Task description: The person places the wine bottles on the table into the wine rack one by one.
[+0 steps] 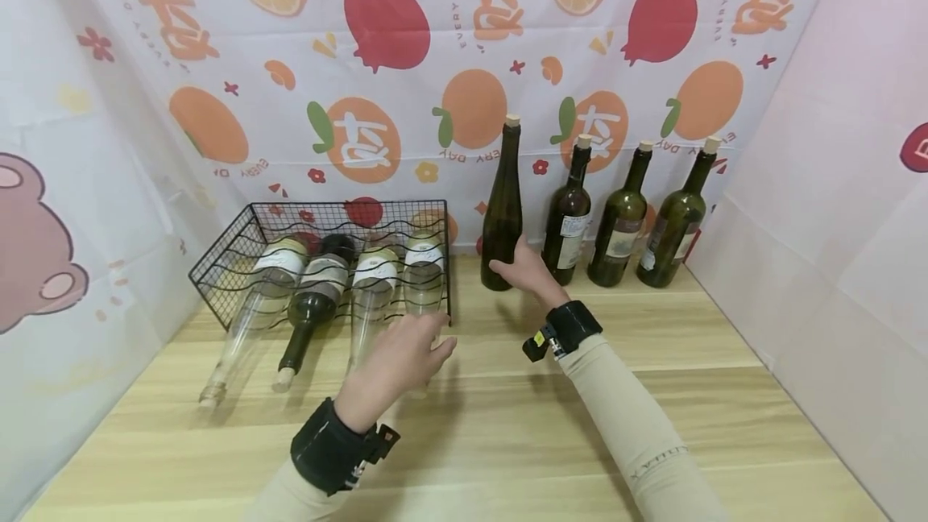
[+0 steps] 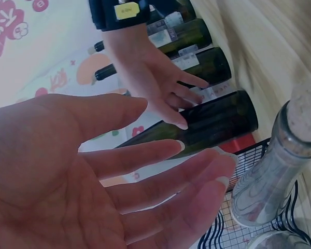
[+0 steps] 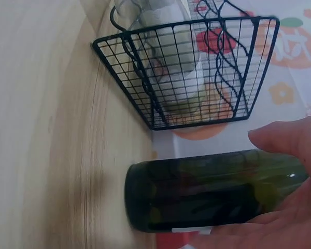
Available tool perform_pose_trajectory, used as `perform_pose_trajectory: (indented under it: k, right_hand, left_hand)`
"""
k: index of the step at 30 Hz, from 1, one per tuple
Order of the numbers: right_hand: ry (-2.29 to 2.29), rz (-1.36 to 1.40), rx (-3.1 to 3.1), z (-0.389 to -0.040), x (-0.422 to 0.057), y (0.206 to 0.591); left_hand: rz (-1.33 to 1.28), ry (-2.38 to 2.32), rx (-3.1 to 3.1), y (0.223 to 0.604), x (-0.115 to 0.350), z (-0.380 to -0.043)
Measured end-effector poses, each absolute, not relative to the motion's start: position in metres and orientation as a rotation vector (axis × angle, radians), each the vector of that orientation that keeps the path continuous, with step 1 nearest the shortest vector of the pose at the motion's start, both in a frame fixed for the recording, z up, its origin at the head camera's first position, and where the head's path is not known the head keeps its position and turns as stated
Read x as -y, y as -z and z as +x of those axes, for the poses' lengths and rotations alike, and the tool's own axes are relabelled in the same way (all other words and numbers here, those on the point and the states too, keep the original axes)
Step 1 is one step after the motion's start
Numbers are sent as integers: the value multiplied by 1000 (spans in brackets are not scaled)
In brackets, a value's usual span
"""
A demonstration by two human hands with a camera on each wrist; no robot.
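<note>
A tall dark green wine bottle (image 1: 502, 220), topped with a cork, stands upright right of the rack. My right hand (image 1: 528, 271) is at its lower body, thumb on the near side. In the right wrist view the thumb (image 3: 280, 137) lies along one edge of the bottle (image 3: 212, 189), with the fingers extended along the other. My left hand (image 1: 402, 353) hovers before the wire rack (image 1: 447, 264), palm facing right, fingers spread and holding nothing. It partly hides the necks of two clear bottles lying in the rack, including the rightmost one (image 1: 424, 264).
Three more corked wine bottles stand to the right: one with a white label (image 1: 569, 224), a middle one (image 1: 620, 236) and an end one (image 1: 674, 236). The rack also holds a dark bottle (image 1: 312, 308) and a clear bottle (image 1: 246, 329), necks toward me. Printed cloth (image 1: 290, 55) hangs behind the table.
</note>
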State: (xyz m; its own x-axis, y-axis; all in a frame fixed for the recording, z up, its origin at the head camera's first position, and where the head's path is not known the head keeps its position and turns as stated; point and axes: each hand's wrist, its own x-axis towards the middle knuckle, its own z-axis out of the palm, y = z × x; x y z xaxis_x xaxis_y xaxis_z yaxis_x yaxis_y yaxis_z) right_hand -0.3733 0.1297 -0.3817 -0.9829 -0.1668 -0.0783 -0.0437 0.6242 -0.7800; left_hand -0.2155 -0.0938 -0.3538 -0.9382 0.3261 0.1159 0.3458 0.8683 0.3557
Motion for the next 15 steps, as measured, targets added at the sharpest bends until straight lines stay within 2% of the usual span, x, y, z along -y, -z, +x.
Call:
perform_pose_trajectory:
  k: [15]
  right_hand:
    - [1630, 83, -2800, -411, -110, 391]
  left_hand:
    - [-489, 662, 3001, 350, 98, -218]
